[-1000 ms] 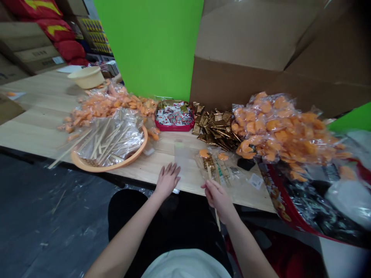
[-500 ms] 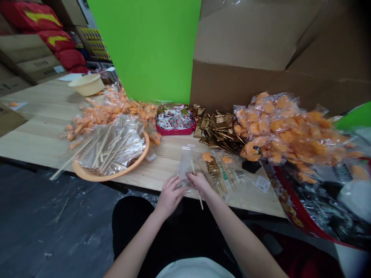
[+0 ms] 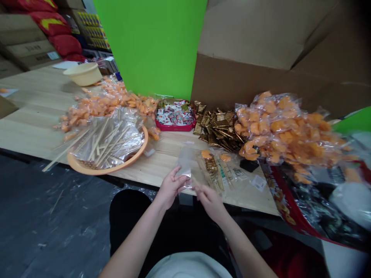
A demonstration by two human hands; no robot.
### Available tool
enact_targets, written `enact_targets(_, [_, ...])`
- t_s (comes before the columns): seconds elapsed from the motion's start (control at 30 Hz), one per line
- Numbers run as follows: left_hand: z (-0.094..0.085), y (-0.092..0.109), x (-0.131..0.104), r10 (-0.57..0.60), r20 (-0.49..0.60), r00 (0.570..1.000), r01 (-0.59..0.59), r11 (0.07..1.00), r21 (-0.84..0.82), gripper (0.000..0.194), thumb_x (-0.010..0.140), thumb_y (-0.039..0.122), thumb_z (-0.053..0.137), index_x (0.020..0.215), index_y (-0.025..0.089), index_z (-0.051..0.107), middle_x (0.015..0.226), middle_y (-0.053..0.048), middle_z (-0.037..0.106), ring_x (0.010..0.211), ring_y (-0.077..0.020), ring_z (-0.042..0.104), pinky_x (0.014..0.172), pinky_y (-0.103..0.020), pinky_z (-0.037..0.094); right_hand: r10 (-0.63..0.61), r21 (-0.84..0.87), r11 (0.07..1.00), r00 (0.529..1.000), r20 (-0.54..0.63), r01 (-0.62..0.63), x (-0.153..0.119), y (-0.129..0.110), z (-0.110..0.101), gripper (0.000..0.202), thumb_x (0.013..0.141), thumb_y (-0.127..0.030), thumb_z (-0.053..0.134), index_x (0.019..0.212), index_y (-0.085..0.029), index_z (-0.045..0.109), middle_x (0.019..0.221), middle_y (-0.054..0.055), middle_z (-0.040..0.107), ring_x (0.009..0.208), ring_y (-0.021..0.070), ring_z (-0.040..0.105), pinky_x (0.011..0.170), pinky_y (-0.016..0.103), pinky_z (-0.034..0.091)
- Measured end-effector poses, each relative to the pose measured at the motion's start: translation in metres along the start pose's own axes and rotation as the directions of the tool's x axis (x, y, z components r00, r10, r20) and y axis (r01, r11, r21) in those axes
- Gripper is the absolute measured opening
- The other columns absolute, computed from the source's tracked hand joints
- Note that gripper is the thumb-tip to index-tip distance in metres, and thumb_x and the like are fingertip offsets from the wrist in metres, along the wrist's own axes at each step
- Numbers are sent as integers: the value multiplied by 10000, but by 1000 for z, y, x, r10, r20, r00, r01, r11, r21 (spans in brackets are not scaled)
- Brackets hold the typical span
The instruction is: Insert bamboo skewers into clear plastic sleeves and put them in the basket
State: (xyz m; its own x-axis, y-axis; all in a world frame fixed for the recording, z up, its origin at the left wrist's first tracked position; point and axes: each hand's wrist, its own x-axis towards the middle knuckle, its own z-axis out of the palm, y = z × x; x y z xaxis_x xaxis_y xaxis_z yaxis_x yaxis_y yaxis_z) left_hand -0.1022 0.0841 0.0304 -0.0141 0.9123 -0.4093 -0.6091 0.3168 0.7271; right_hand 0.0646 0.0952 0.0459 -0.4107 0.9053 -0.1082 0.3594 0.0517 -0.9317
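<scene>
My left hand [image 3: 171,187] pinches the near end of a clear plastic bag [image 3: 185,157], which lies flat toward the back of the table. At the bag's near end, my right hand [image 3: 211,200] has its fingers closed; what they hold, if anything, does not show. Just right of the bag lie filled clear packets with wooden sticks [image 3: 220,175], gold-brown sachets [image 3: 211,165] and orange pieces [image 3: 206,154]. A pile of gold-brown sachets [image 3: 217,127] lies beyond them, beside a red tray [image 3: 175,127] of small white printed sachets.
On the left, an orange basket [image 3: 127,165] holds bagged wooden sticks, some poking past its rim. Orange pieces in clear wrap [image 3: 95,102] are heaped behind it, and more bagged orange pieces [image 3: 278,127] on the right. A green panel [image 3: 150,46] and cardboard [image 3: 246,81] stand behind.
My right hand has drawn slightly right and toward me, and the thin sticks seen in it before no longer show. My left hand still holds the bag. The camera view has shifted a little.
</scene>
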Motion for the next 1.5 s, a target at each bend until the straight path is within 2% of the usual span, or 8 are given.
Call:
enact_targets(0.17, [4, 3, -21, 139, -59, 988, -123, 966, 227, 891, 648, 194, 750, 1383, 159, 247, 809, -51, 728, 754, -168, 679, 785, -298, 502, -230, -112, 973, 867, -442, 201, 9, -10, -31, 327, 911, -382, 304, 874, -204, 575, 814, 45, 558, 775, 177, 536, 736, 299, 420])
enact_targets(0.37, [10, 4, -39, 158, -66, 985, -126, 930, 345, 344, 607, 211, 763, 915, 142, 629, 683, -24, 706, 649, -140, 656, 691, -255, 509, -69, -317, 949, 978, -198, 2, 23, 23, -19, 288, 842, -438, 403, 725, -231, 566, 753, 49, 551, 693, 200, 552, 684, 334, 422])
enact_targets(0.5, [12, 3, -46, 145, -50, 988, -120, 932, 343, 261, 583, 214, 775, 776, 153, 611, 599, 12, 662, 560, -109, 614, 571, -209, 472, 21, 147, 988, 927, -374, 37, 11, 3, -31, 368, 872, -509, 309, 711, -227, 481, 566, -9, 486, 475, 150, 506, 519, 306, 436])
enact_targets(0.6, [17, 3, -50, 80, -19, 997, -69, 941, 331, 309, 557, 201, 786, 810, 149, 615, 629, 2, 675, 583, -116, 623, 581, -213, 471, -24, 455, 854, 892, -451, 254, 7, -34, -46, 386, 872, -541, 318, 687, -223, 436, 569, -37, 442, 438, 113, 498, 426, 246, 423])
enact_targets(0.87, [30, 9, -60, -6, 85, 996, -19, 954, 301, 338, 541, 167, 792, 832, 145, 620, 683, -3, 698, 661, -122, 647, 669, -229, 490, -141, 510, 834, 974, -175, 212, 22, -47, -33, 404, 879, -519, 368, 665, -194, 478, 486, -53, 440, 358, 75, 427, 330, 185, 334])
enact_targets(1.1, [29, 15, -62, -78, 201, 976, 10, 948, 319, 257, 583, 186, 768, 790, 127, 627, 687, -15, 688, 615, -127, 641, 633, -240, 494, -218, 142, 969, 968, 121, 200, 7, -45, -23, 306, 895, -421, 410, 786, -192, 581, 614, -19, 525, 539, 93, 508, 512, 203, 425])
enact_targets(1.3, [30, 10, -62, -120, 196, 973, 39, 927, 372, 233, 604, 223, 758, 755, 115, 618, 695, -35, 686, 554, -109, 623, 562, -212, 474, -325, 160, 896, 859, -396, 413, 21, -60, -53, 449, 910, -415, 345, 1343, -297, 319, 1330, 71, 448, 1203, 210, 446, 949, 413, 410])
enact_targets(1.5, [33, 11, -59, 37, 170, 985, -96, 930, 354, 204, 612, 216, 746, 699, 127, 584, 604, 18, 625, 559, -104, 599, 581, -224, 487, -336, -63, 930, 906, 259, 363, -9, -58, -24, 506, 881, -386, 448, 1363, -270, 345, 1433, 59, 348, 1328, 227, 279, 1081, 447, 233])
